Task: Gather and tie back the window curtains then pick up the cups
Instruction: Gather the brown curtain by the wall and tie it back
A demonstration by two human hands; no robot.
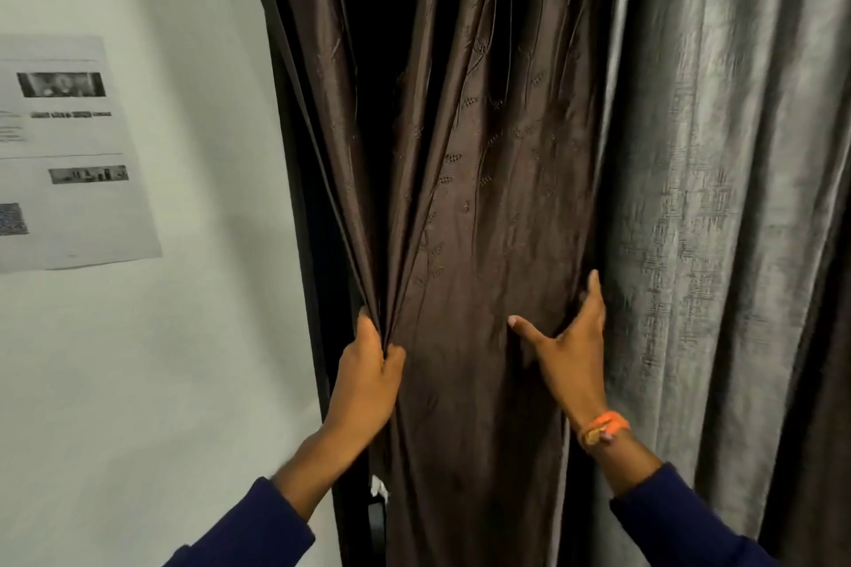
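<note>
Curtain fabric fills most of the view: a dark brown, glossy curtain with a faint woven leaf pattern hangs in long folds down the middle. Just right of the brown curtain, touching its edge, hangs a silvery grey, coarse-textured curtain. Left of the brown curtain stands a plain white wall, and on it, well apart from the fabric, is a white printed paper sheet with small dark pictures, its text too blurred to read.

The left hand is closed in a fist round a bunch of pleats at the brown curtain's left edge, so the folds converge into its grip. The right hand lies spread on the brown curtain near its right edge, thumb stretched out to the left, forefinger pointing up along the seam with the grey curtain, the other fingers tucked into the fabric. An orange band circles the right wrist. Both forearms end in dark blue sleeves.
</note>
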